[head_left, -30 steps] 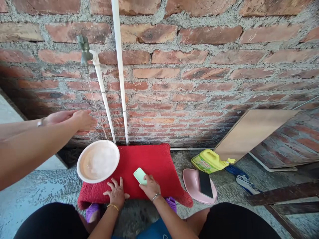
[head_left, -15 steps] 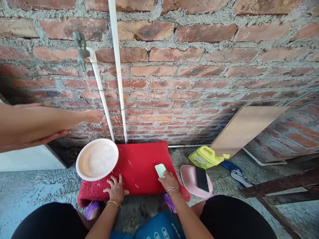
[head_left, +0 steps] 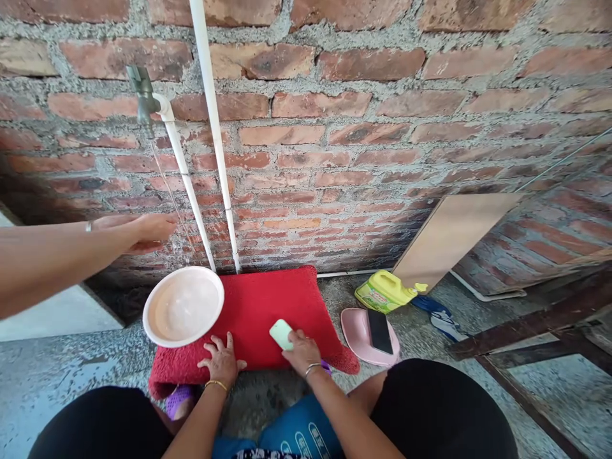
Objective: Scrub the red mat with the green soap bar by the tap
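Note:
A thick red mat point(head_left: 268, 306) with a shaggy edge lies spread in front of my knees. My left hand point(head_left: 222, 363) presses on its front edge, fingers spread, holding nothing. In my right hand point(head_left: 302, 352) is a pale green bar of soap point(head_left: 281, 333), held against the red surface right of the middle. A white basin point(head_left: 184, 306) of water stands at the mat's left end, partly over it. Another person's hands point(head_left: 148, 231) reach in from the left beside the water stream, above the basin.
A grey-green tap point(head_left: 143, 95) on a white pipe runs with water. To the right are a pink dish point(head_left: 356, 335) with a dark phone-like slab point(head_left: 380, 331), a yellow jug point(head_left: 385, 291), blue-and-white slippers point(head_left: 444, 322), a leaning board point(head_left: 454, 236) and a wooden frame point(head_left: 521, 325).
My right hand has slid left across the mat with the bar of soap. The other person's hands have shifted left, away from the stream. The view has turned slightly; my left hand stays put.

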A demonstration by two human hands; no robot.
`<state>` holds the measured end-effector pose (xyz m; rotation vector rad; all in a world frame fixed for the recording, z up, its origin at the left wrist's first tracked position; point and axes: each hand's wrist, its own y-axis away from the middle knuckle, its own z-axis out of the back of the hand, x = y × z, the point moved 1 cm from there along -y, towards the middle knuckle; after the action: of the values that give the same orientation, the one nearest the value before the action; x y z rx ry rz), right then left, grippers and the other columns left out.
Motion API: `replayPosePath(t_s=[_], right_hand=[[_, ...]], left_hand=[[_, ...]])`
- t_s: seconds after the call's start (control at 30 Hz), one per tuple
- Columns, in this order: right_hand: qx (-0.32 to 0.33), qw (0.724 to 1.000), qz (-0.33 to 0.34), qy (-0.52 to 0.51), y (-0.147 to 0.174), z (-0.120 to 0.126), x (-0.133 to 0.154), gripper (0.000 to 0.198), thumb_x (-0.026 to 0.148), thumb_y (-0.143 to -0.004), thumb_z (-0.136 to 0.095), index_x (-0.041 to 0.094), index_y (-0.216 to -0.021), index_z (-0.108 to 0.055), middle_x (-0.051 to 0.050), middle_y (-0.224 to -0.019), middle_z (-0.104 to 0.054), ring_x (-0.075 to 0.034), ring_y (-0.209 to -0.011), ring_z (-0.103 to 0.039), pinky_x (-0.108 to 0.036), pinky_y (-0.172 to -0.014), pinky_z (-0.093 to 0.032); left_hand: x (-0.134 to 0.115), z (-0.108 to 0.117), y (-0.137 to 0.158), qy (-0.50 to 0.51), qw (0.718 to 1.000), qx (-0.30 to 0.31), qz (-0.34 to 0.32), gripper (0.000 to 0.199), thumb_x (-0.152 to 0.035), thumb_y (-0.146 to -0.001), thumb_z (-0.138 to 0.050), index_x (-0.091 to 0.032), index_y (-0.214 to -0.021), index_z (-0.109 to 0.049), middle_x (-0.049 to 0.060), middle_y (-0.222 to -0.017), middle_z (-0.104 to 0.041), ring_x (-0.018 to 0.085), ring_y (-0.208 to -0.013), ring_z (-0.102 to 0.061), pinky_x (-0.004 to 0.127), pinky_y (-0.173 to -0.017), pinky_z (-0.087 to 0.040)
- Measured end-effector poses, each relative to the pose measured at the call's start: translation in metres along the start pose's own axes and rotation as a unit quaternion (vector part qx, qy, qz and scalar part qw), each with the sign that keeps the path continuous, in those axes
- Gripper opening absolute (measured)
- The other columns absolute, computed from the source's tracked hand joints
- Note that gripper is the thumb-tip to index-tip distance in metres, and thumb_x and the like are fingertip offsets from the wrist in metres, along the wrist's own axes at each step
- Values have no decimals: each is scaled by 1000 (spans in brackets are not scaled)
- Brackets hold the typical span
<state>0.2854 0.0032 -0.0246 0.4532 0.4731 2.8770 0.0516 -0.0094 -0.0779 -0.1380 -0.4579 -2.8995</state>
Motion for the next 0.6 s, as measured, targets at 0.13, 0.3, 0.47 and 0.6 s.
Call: replayPosePath(t_s=[0.13, 0.3, 0.47, 0.6], right_hand=[[-2, 994, -110, 27, -7, 30, -41, 31, 33, -75, -57, 20, -103, -57, -9, -105, -57, -22, -92, -59, -32, -77, -39], [10, 1000, -12, -27, 3, 10, -6, 26, 34, -72, -60, 21, -94, -56, -4, -98, -57, -20, -89, -57, -30, -78, -38], [65, 990, 125, -15, 26, -23, 46, 22, 28, -67, -64, 24, -88, -59, -6, -101, -60, -26, -97, -56, -37, -86, -36], [68, 996, 54, 36, 19, -9, 16, 31, 23, -66, -63, 23, -97, -61, -11, -115, -58, -31, -106, -54, -43, -92, -35]], left_hand=[[-1, -2, -2, -5, 1000, -16, -3, 86, -62, -66, -62, -32, -140, -30, 24, -141, -36, 51, -123, -32, 68, -72, -41], [0, 2, -3, 1, 1000, -1, 2, 90, -63, -63, -64, -33, -141, -28, 23, -141, -36, 49, -123, -34, 67, -72, -43], [1, 5, -3, -3, 1000, 3, 4, 90, -65, -63, -62, -35, -141, -28, 22, -142, -35, 49, -124, -32, 67, -72, -43], [0, 5, -3, -4, 1000, 8, 7, 91, -64, -64, -62, -34, -141, -26, 22, -143, -34, 49, -125, -31, 68, -73, -42]])
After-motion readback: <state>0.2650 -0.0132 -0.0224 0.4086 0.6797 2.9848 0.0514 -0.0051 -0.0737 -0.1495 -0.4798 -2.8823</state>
